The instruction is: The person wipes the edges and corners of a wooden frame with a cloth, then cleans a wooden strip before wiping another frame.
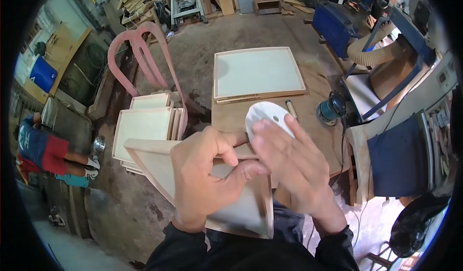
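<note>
My left hand (pixel 205 174) is closed around the rim of a shallow wooden tray (pixel 149 146), which is tilted in front of my body. Its thumb and fingers pinch the edge strip. My right hand (pixel 296 162) holds a white round sanding disc (pixel 263 111) with small holes, its fingers laid over the disc near the tray's rim. Part of the disc is hidden under the fingers, which look slightly blurred. Beyond my hands, more wooden trays (pixel 255 73) lie stacked on a brown-covered table (pixel 316 90). A marker pen (pixel 291 108) lies just past the disc.
A corded power sander (pixel 331 108) stands on the table's right side. To the left, several trays (pixel 141 133) are stacked on a pink chair (pixel 144 59). A person (pixel 46 145) bends at far left. Blue machinery (pixel 337 25) and a stepladder (pixel 186 3) are farther back.
</note>
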`<action>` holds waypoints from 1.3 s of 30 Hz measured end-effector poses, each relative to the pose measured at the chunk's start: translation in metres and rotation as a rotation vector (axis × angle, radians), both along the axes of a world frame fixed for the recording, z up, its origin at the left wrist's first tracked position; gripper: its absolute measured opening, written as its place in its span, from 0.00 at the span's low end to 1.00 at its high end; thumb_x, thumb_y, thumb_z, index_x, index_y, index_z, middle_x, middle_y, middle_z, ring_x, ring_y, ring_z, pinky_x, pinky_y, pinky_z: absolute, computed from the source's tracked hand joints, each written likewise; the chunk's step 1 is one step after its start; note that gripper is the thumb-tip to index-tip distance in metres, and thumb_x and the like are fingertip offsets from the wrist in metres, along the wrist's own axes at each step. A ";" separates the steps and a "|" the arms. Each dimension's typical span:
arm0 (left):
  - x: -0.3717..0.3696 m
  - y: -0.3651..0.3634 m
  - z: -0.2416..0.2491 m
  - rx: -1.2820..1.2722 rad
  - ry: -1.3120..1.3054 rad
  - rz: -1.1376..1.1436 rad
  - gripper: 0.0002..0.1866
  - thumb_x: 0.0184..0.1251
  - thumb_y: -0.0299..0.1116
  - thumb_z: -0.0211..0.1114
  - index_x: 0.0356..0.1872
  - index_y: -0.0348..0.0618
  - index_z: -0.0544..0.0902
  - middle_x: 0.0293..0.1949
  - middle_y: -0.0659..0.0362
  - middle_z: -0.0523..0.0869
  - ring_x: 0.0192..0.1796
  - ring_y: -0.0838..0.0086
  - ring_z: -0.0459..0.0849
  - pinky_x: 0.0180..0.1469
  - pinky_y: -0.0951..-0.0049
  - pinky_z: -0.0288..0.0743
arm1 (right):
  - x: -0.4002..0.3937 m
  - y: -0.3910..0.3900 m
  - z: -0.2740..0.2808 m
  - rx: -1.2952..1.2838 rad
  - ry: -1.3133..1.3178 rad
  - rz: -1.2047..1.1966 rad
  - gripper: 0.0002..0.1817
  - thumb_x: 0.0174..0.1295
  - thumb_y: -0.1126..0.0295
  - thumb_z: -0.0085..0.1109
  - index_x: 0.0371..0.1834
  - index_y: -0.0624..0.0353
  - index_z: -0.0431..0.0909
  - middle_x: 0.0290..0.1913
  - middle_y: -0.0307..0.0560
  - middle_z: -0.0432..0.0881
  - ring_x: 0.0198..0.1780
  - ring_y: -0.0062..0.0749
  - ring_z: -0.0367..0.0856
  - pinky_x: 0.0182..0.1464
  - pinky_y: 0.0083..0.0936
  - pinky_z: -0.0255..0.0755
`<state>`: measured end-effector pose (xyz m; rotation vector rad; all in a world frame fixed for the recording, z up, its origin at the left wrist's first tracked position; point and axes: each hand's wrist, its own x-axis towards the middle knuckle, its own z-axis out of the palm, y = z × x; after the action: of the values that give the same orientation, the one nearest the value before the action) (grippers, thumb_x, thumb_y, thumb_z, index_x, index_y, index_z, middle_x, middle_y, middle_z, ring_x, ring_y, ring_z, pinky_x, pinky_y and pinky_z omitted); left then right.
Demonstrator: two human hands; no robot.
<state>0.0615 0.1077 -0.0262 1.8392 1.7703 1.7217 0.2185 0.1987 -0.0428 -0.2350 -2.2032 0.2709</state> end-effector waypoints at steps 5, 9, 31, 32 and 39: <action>-0.008 0.005 -0.001 0.005 0.094 -0.006 0.26 0.40 0.34 0.87 0.23 0.43 0.71 0.29 0.52 0.89 0.29 0.64 0.88 0.30 0.72 0.77 | 0.004 -0.004 0.004 0.019 -0.025 0.036 0.25 0.58 0.74 0.67 0.59 0.71 0.77 0.57 0.61 0.84 0.61 0.52 0.83 0.72 0.51 0.67; -0.007 0.006 -0.005 0.014 0.005 -0.004 0.25 0.39 0.30 0.87 0.22 0.43 0.70 0.30 0.51 0.89 0.28 0.64 0.87 0.30 0.72 0.77 | -0.009 0.013 -0.016 -0.090 -0.007 0.033 0.37 0.48 0.70 0.73 0.66 0.65 0.76 0.63 0.61 0.81 0.66 0.54 0.79 0.74 0.53 0.62; -0.012 0.008 -0.011 -0.040 0.043 0.039 0.28 0.37 0.31 0.88 0.20 0.44 0.68 0.29 0.52 0.89 0.26 0.67 0.85 0.29 0.73 0.76 | -0.012 0.014 -0.012 0.010 0.032 0.064 0.28 0.54 0.77 0.69 0.61 0.70 0.76 0.57 0.60 0.84 0.63 0.50 0.82 0.72 0.52 0.66; -0.011 0.010 -0.014 0.001 -0.003 0.020 0.28 0.37 0.31 0.88 0.20 0.44 0.68 0.29 0.52 0.89 0.26 0.67 0.85 0.29 0.73 0.76 | -0.011 0.012 -0.014 -0.016 0.032 0.082 0.28 0.54 0.77 0.69 0.61 0.70 0.76 0.58 0.60 0.84 0.63 0.51 0.82 0.72 0.52 0.66; -0.015 0.003 -0.008 -0.073 0.053 -0.072 0.27 0.53 0.39 0.83 0.24 0.43 0.67 0.38 0.46 0.90 0.38 0.78 0.86 0.40 0.78 0.79 | -0.014 0.006 -0.027 -0.152 0.171 -0.017 0.32 0.48 0.87 0.60 0.63 0.74 0.75 0.57 0.63 0.84 0.62 0.54 0.82 0.71 0.51 0.68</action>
<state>0.0469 0.1111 -0.0343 1.9109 1.7381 1.5766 0.2041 0.2048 -0.0701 -0.3022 -2.0125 0.4340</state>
